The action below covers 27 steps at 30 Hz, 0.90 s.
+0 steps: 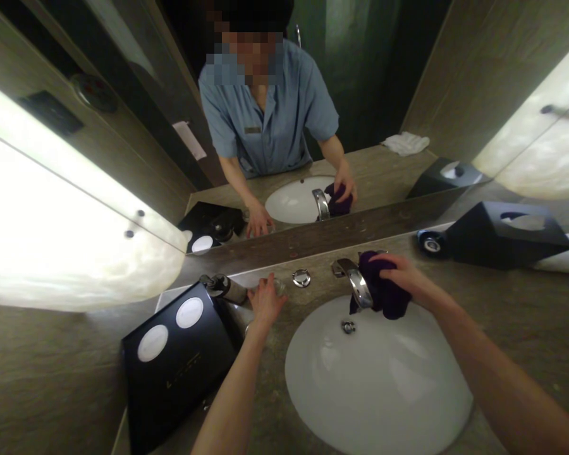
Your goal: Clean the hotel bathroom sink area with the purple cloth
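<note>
My right hand (403,278) grips a bunched dark purple cloth (384,294), which lies against the right side of the chrome faucet (358,284). Under them is the white oval sink (379,379). To the left, my left hand (267,302) reaches over the counter with its fingers spread, touching or just beside a small clear glass item (279,286); its fingers partly cover this item. A dark bottle (230,289) stands just left of that hand. Between the two hands a round chrome knob (301,277) is set in the counter.
A black tray (180,373) with two white round items lies at the left. On the right are a black tissue box (507,234) and a small round dark object (431,244). A mirror (370,126) behind the counter reflects a person in a blue shirt. Lit panels flank it.
</note>
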Available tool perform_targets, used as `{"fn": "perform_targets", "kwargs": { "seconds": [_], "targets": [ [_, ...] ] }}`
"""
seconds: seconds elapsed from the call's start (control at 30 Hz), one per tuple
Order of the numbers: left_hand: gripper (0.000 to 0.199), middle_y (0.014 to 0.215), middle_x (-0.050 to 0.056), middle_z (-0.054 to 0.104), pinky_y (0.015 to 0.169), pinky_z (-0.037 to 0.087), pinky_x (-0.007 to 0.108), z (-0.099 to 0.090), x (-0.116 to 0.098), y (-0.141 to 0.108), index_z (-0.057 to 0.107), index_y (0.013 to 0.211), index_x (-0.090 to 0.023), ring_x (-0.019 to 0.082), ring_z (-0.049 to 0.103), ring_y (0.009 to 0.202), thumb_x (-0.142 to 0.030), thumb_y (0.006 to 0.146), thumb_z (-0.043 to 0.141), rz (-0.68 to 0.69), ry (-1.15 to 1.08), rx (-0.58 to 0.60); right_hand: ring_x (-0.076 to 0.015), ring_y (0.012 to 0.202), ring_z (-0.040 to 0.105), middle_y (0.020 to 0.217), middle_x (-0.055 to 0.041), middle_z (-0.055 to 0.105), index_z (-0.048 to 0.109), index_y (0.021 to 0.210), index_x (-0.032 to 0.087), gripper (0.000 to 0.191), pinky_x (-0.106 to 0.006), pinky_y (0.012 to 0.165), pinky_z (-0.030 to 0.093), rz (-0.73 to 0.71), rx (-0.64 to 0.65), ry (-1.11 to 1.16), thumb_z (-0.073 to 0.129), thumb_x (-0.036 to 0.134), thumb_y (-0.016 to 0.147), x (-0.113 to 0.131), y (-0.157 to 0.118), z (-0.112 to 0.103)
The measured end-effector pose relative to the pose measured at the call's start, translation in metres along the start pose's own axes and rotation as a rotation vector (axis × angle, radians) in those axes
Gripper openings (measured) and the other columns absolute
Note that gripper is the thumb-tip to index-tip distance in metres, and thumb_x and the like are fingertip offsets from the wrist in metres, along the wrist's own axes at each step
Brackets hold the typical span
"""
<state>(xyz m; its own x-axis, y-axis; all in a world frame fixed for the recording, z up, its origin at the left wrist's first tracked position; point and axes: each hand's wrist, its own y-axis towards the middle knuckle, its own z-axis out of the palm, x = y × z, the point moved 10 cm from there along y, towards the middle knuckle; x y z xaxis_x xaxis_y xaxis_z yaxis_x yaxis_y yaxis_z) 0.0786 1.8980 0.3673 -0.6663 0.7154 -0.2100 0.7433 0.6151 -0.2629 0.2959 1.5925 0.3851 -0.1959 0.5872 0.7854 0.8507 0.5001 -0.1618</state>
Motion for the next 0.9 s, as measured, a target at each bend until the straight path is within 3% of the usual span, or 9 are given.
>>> {"fn": "perform_targets", "kwargs": {
  "seconds": [0.07,0.17,0.3,0.43,0.5,0.6,0.7,0.8,0.9],
  "targets": [
    [0.075,0.142,0.018,0.053,0.117,0.032,0.065,0.003,-0.001,0.001,0.036,0.153,-0.015,0.037,0.056,0.129,-0.028,0.086,0.069,0.006,-0.008,-0.001,-0.0206,0.117,0.063,0.133,-0.0065,0.065,0.067,0.13,0.025,0.052,-0.041,0.113,0.048,-0.061,0.128,0.025,0.059,0.039,0.081,0.034,0.005,0.004],
    [0.083,0.147,0.019,0.049,0.118,0.031,0.065,0.006,-0.001,0.002,0.03,0.156,-0.015,0.038,0.052,0.133,-0.029,0.086,0.071,0.0,-0.027,0.001,-0.0232,0.131,0.055,0.145,-0.0085,0.055,0.069,0.129,0.027,0.049,-0.043,0.122,0.038,-0.189,0.334,-0.272,0.055,0.051,0.089,0.079,0.025,0.049],
    [0.1,0.159,0.021,0.035,0.118,0.034,0.061,-0.008,0.01,-0.014,0.018,0.16,-0.012,0.04,0.042,0.142,-0.042,0.083,0.075,-0.028,-0.015,-0.051,-0.0218,0.113,0.064,0.12,-0.0108,0.07,0.077,0.113,0.016,0.036,-0.034,0.11,0.047,-0.075,0.585,-0.511,0.06,0.033,0.086,0.084,0.074,0.114],
    [0.09,0.157,0.019,0.039,0.113,0.043,0.055,-0.015,0.037,-0.056,0.028,0.158,-0.011,0.04,0.043,0.138,-0.045,0.086,0.07,-0.045,0.059,0.021,-0.0198,0.108,0.065,0.117,-0.0085,0.072,0.077,0.109,0.015,0.036,-0.032,0.108,0.047,-0.024,0.574,-0.47,0.057,0.035,0.086,0.073,0.089,0.112],
    [0.091,0.156,0.019,0.04,0.11,0.045,0.054,-0.007,0.051,-0.074,0.031,0.157,-0.012,0.041,0.045,0.135,-0.039,0.083,0.075,-0.057,0.088,0.113,-0.0192,0.114,0.062,0.123,-0.0084,0.069,0.074,0.116,0.017,0.043,-0.034,0.112,0.043,-0.026,0.384,-0.337,0.052,0.044,0.089,0.062,0.074,0.09],
    [0.096,0.156,0.02,0.037,0.112,0.044,0.051,0.012,0.064,-0.086,0.028,0.159,-0.011,0.041,0.048,0.133,-0.028,0.08,0.079,-0.06,0.061,0.228,-0.0163,0.108,0.062,0.119,-0.008,0.069,0.071,0.119,0.018,0.055,-0.036,0.112,0.044,0.103,-0.139,0.187,0.05,0.057,0.085,0.014,0.015,0.046],
    [0.087,0.152,0.02,0.041,0.117,0.04,0.044,0.024,0.066,-0.081,0.033,0.157,-0.008,0.037,0.049,0.133,-0.018,0.081,0.075,-0.038,-0.027,0.241,-0.0187,0.106,0.062,0.121,-0.0086,0.068,0.066,0.122,0.017,0.068,-0.04,0.108,0.047,0.333,-0.481,0.569,0.056,0.066,0.076,-0.06,-0.077,0.054],
    [0.072,0.141,0.018,0.05,0.118,0.039,0.039,0.024,0.06,-0.083,0.044,0.149,-0.006,0.032,0.051,0.131,-0.01,0.082,0.069,0.02,-0.099,0.223,-0.0245,0.119,0.06,0.127,-0.0091,0.066,0.066,0.12,0.019,0.071,-0.047,0.117,0.042,0.37,-0.325,0.521,0.061,0.069,0.07,-0.076,-0.135,0.099],
    [0.07,0.143,0.016,0.05,0.12,0.038,0.038,0.016,0.048,-0.112,0.048,0.147,-0.008,0.03,0.048,0.134,-0.007,0.079,0.067,0.104,-0.168,0.253,-0.0246,0.123,0.06,0.132,-0.0072,0.064,0.064,0.121,0.022,0.067,-0.046,0.118,0.043,0.238,-0.01,0.393,0.061,0.068,0.073,-0.033,-0.152,0.141]
  ]
}}
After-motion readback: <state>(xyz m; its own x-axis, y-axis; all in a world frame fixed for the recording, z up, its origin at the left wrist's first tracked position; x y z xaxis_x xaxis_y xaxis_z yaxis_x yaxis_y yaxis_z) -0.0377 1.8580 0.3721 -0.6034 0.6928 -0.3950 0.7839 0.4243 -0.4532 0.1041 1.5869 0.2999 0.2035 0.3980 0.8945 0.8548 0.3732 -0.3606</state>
